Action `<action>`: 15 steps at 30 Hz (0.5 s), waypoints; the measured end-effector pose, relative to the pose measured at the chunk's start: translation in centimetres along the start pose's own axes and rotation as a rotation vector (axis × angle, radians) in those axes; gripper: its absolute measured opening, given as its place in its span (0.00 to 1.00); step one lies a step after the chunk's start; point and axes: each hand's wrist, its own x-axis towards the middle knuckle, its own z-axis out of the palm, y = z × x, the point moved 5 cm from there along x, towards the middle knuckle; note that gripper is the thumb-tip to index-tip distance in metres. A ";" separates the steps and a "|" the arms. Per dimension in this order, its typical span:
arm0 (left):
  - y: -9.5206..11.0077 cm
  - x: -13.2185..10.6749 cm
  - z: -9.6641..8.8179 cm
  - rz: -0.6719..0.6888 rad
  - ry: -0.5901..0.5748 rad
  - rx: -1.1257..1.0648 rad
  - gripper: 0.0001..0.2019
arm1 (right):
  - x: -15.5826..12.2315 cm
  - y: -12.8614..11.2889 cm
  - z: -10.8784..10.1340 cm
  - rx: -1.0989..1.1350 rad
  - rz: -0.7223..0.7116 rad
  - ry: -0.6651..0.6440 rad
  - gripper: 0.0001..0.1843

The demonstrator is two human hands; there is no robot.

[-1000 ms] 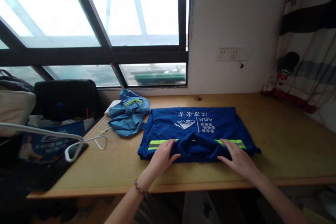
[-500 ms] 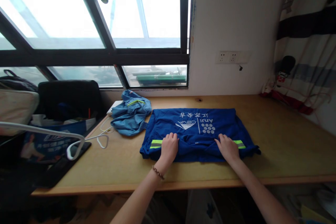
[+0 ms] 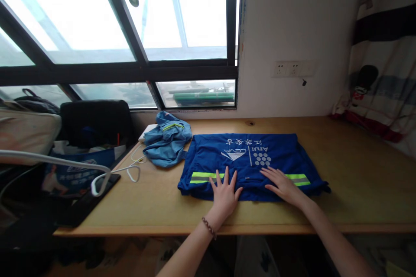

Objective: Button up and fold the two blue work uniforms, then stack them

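A dark blue work jacket [image 3: 250, 158] with white lettering and a yellow-green reflective stripe lies flat on the wooden desk [image 3: 351, 173]. My left hand [image 3: 224, 194] rests open on its near edge, fingers spread, left of the middle. My right hand [image 3: 282, 184] lies open and flat on the jacket to the right, fingers pointing left across the stripe. Both palms press on the cloth and hold nothing.
A crumpled lighter blue garment [image 3: 167, 143] lies on the desk left of the jacket. White hangers [image 3: 107, 175] and a black bag [image 3: 95, 123] sit at the left end. A window is behind, wall sockets [image 3: 287, 69] above the desk, a patterned cloth [image 3: 383, 60] at the right.
Both hands went from gripping the jacket's near fold to lying flat with fingers spread on the cloth. The bunched fold at the near edge is now smoothed down.
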 end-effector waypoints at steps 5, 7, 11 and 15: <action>-3.5 -1.4 -1.0 -0.198 0.020 0.066 0.30 | -4.7 11.3 -0.9 -0.191 0.291 0.130 0.30; -5.9 -2.2 -1.2 -0.293 0.003 0.100 0.30 | -6.7 15.0 -0.5 -0.205 0.335 0.161 0.30; -9.2 -3.4 -1.6 -0.366 -0.015 0.163 0.26 | -9.3 18.2 0.8 -0.208 0.315 0.200 0.30; -10.4 -3.1 -1.3 -0.303 -0.063 0.144 0.26 | -11.2 17.1 1.8 -0.258 0.275 0.241 0.31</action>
